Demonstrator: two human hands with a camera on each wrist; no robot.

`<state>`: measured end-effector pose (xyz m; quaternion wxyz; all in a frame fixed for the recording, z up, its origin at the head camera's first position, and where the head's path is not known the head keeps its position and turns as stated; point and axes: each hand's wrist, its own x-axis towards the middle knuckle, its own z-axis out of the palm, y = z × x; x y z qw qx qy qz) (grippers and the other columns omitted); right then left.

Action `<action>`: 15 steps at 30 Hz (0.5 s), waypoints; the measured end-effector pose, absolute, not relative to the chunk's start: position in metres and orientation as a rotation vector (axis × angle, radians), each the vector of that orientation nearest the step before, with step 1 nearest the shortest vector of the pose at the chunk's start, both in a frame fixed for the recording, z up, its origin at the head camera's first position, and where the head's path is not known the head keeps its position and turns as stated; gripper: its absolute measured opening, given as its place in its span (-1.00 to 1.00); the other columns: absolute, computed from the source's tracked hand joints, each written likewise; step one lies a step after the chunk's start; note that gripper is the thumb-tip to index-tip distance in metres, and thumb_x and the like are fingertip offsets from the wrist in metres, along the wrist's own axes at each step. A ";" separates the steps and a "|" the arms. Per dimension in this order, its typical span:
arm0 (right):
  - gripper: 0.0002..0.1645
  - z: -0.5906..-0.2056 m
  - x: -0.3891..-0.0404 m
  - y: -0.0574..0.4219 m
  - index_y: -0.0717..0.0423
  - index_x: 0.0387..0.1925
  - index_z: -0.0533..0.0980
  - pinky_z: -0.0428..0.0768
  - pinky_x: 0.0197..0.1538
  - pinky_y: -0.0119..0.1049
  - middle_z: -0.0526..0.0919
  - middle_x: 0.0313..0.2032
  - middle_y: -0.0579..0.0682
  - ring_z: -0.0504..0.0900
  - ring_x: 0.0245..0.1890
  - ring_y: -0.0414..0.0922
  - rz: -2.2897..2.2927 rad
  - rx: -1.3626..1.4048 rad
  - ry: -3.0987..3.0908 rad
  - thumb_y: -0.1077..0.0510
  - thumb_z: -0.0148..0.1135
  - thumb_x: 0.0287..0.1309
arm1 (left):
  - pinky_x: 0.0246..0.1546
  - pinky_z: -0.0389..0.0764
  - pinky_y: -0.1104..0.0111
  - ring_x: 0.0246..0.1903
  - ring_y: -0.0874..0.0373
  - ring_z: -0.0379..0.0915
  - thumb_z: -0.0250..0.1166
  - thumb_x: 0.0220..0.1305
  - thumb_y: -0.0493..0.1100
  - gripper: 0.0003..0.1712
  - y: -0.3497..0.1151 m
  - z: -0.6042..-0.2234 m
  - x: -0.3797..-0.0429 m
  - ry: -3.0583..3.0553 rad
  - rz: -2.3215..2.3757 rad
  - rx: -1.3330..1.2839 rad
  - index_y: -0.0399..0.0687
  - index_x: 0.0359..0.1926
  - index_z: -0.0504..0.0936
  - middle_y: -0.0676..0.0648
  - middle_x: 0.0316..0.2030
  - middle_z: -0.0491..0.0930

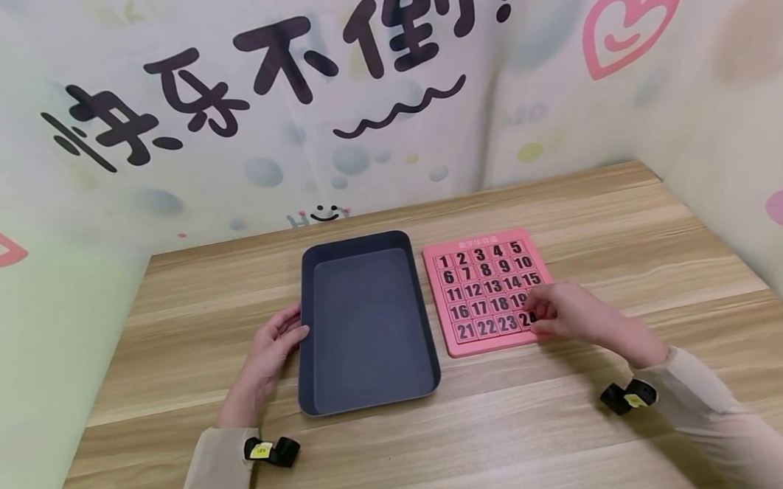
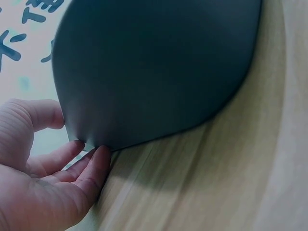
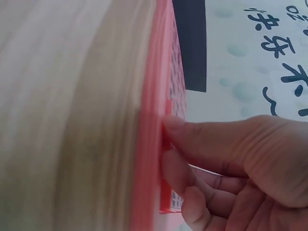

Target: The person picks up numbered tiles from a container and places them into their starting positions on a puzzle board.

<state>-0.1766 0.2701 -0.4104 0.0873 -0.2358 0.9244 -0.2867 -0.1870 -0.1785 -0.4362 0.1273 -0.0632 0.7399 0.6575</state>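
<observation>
A dark grey rectangular tray (image 1: 369, 327) lies on the wooden table, left of a pink number slide puzzle (image 1: 493, 348). My left hand (image 1: 273, 347) holds the tray's left side; in the left wrist view the thumb touches the rim and the fingertips meet the lower edge of the outer wall (image 2: 154, 72). With curled fingers, my right hand (image 1: 571, 312) pinches at the number tile marked 24 (image 1: 525, 320) near the puzzle's lower right corner. That corner is hidden behind the fingers. The right wrist view shows thumb and forefinger against the red pieces, beside the puzzle's pink edge (image 3: 149, 125).
The wooden table (image 1: 403, 458) carries both things and ends at a printed wall cloth (image 1: 388, 171) with large black characters, which also borders both sides. A narrow strip of table separates the tray from the puzzle. A small camera is strapped on each wrist.
</observation>
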 end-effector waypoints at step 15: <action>-0.60 -0.396 -0.183 0.251 0.37 -0.13 0.52 0.59 -0.17 -0.07 0.64 -0.27 0.20 0.61 -0.26 0.07 -0.962 -0.643 3.005 0.23 0.37 -0.01 | -0.01 0.46 0.48 -0.01 0.28 0.40 0.00 0.40 -0.25 -0.44 -0.181 -0.421 -0.191 2.173 1.955 -0.235 -0.35 0.35 0.14 -0.31 0.27 0.24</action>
